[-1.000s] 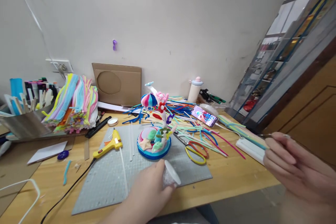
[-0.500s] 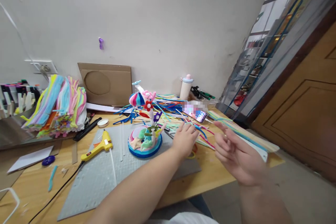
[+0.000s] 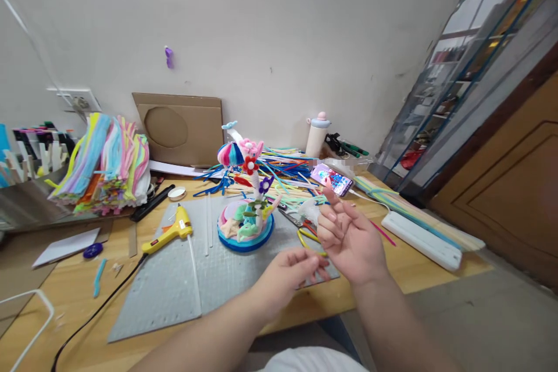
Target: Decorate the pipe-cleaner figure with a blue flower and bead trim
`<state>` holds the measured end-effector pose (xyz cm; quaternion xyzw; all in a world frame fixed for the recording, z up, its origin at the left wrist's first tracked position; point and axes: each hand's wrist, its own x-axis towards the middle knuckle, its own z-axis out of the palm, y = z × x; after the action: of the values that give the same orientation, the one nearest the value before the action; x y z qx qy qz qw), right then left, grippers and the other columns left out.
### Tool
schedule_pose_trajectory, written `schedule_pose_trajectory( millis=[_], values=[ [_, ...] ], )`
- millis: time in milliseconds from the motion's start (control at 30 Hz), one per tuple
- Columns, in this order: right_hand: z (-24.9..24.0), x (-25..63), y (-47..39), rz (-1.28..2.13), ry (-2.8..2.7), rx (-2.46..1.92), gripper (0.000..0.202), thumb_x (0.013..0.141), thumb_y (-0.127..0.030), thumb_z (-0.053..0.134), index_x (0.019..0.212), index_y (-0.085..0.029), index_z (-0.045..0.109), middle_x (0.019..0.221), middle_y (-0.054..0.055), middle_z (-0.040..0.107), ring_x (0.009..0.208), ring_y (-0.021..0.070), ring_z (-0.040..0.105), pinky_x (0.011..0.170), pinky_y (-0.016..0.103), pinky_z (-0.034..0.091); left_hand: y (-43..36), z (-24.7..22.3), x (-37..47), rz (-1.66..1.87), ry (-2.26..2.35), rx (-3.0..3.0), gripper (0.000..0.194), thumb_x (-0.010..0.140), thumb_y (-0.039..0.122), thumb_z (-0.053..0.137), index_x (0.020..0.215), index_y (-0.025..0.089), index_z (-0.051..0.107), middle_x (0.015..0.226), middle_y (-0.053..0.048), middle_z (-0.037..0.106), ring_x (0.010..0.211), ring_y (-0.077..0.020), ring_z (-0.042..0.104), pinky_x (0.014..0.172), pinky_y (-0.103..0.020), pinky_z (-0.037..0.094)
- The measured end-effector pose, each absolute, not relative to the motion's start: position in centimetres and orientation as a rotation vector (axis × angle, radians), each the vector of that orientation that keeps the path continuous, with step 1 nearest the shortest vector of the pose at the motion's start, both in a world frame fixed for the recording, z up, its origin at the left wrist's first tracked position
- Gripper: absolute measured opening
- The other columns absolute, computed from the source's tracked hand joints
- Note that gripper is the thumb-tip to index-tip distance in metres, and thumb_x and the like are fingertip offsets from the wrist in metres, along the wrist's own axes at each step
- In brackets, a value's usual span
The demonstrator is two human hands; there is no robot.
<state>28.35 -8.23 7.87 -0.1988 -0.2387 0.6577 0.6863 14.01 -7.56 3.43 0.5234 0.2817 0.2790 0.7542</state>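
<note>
My right hand (image 3: 351, 238) is raised over the right part of the table, palm toward me. Its fingers are curled and the index finger points up; whether something small sits in it I cannot make out. Below and to its left, my left hand (image 3: 288, 276) hovers near the mat's right edge, fingers loosely bent and apart, holding nothing visible. Yellow-handled scissors (image 3: 305, 237) lie just beyond both hands. On the grey cutting mat (image 3: 174, 285) stands a fuzzy pipe-cleaner ornament (image 3: 246, 232) with flowers, a striped balloon shape and a round blue base.
A yellow glue gun (image 3: 174, 235) lies on the mat's left, its black cord trailing forward. Bundled pipe cleaners (image 3: 104, 168) stand at left; loose ones (image 3: 288, 165) spread behind the ornament. A lit phone (image 3: 332, 179), a bottle (image 3: 317, 136) and a white power strip (image 3: 421, 241) are at right.
My left hand has drawn back toward me from over the loose pipe cleaners, uncovering the scissors. My right hand has moved left, closer to it. The view has shifted slightly.
</note>
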Motion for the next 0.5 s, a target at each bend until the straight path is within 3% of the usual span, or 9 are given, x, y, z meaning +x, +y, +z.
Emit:
schedule_pose_trajectory(
  millis=[100, 200, 333, 500],
  values=[
    [7.3, 28.3, -7.9, 1.433, -0.543, -0.421, 0.021, 0.086, -0.024, 0.050, 0.105, -0.024, 0.059, 0.066, -0.004, 0.037, 0.046, 0.0075, 0.030, 0.041, 0.015, 0.036, -8.2, 2.8, 11.6, 0.531, 0.676, 0.970, 0.032, 0.064, 0.038, 0.075, 0.079, 0.012, 0.067, 0.060, -0.001, 0.060, 0.047, -0.0050, 0.038, 0.048, -0.020, 0.021],
    [6.8, 28.7, -7.9, 1.379, -0.551, -0.413, 0.022, 0.083, -0.021, 0.054, 0.104, -0.028, 0.057, 0.066, -0.005, 0.039, 0.047, 0.0061, 0.033, 0.044, 0.014, 0.037, -8.4, 2.2, 9.7, 0.519, 0.671, 0.879, 0.031, 0.068, 0.037, 0.073, 0.085, 0.011, 0.067, 0.058, 0.001, 0.058, 0.043, -0.0027, 0.033, 0.046, -0.020, 0.016],
    [6.2, 28.5, -8.3, 1.277, -0.607, -0.534, 0.029, 0.082, -0.021, 0.057, 0.107, -0.035, 0.053, 0.076, -0.004, 0.049, 0.050, 0.0054, 0.038, 0.046, 0.015, 0.037, -8.4, 2.0, 8.1, 0.554, 0.625, 0.838, 0.030, 0.071, 0.031, 0.071, 0.094, 0.012, 0.067, 0.067, -0.002, 0.061, 0.047, -0.0023, 0.038, 0.048, -0.018, 0.021],
    [5.1, 27.7, -8.8, 1.109, -0.754, -0.711, 0.048, 0.081, -0.017, 0.058, 0.120, -0.042, 0.044, 0.082, -0.004, 0.053, 0.051, 0.0062, 0.041, 0.048, 0.018, 0.035, -8.3, 2.2, 7.2, 0.624, 0.625, 0.855, 0.044, 0.069, 0.027, 0.074, 0.109, 0.015, 0.060, 0.076, -0.003, 0.066, 0.051, -0.0033, 0.044, 0.050, -0.018, 0.027]
  ],
)
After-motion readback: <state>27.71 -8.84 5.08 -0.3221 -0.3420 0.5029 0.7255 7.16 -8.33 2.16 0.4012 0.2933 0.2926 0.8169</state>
